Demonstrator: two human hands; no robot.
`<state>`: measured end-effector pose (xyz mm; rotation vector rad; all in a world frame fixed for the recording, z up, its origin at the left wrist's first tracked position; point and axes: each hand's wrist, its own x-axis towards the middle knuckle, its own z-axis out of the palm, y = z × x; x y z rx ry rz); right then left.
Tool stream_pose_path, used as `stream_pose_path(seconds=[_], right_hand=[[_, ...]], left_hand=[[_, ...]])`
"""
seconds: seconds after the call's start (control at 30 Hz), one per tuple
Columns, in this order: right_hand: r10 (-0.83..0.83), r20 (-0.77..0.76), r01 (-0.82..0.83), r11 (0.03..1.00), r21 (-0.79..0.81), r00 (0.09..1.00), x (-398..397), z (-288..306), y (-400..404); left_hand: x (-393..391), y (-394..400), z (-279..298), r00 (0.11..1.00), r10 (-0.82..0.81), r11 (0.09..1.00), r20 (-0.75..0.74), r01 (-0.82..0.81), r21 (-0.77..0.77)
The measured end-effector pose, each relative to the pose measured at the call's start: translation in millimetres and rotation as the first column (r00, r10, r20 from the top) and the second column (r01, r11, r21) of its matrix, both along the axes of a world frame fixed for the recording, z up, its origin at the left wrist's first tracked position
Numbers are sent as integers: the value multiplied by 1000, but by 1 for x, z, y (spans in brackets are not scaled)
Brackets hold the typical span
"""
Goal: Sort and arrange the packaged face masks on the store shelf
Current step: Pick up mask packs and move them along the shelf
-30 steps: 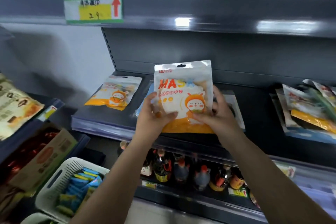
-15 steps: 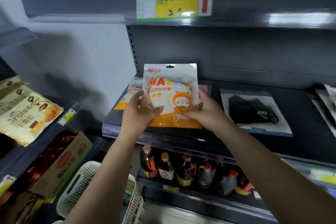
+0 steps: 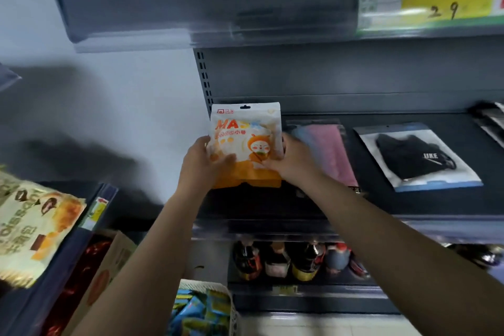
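Carried leftward along the shelf (image 3: 341,204), the orange mask pack (image 3: 245,144) is now held upright at the far left end, above the front edge. Both lower sides are gripped: left hand (image 3: 203,162) and right hand (image 3: 293,159), thumbs pressed on the face. Placement seems in hand; a lowering flat left of the pink pack (image 3: 327,150) is called for. Beyond the pink pack, a black mask pack (image 3: 417,155) is seen. Nothing appears to block the spot.

I hold the mask pack (image 3: 245,144) upright between my left hand (image 3: 203,163) and right hand (image 3: 293,162), over the shelf's (image 3: 409,204) left end. Two more packs lie flat to its right. Bottles (image 3: 289,259) stand on the shelf below.
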<state>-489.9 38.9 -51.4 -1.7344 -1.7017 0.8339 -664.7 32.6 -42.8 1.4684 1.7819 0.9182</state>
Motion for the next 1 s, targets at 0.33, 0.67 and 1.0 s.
stream_pose_path(seconds=[0.33, 0.67, 1.0], right_hand=[[-46, 226, 32, 997, 69, 973, -5, -6, -3], [-9, 562, -146, 962, 230, 827, 57, 28, -32], [-123, 786, -111, 965, 237, 606, 175, 57, -68]], left_hand=[[-12, 9, -11, 824, -89, 995, -559, 102, -8], [76, 0, 14, 628, -185, 892, -756, 429, 139], [208, -14, 30, 460, -263, 782, -848, 616, 91]])
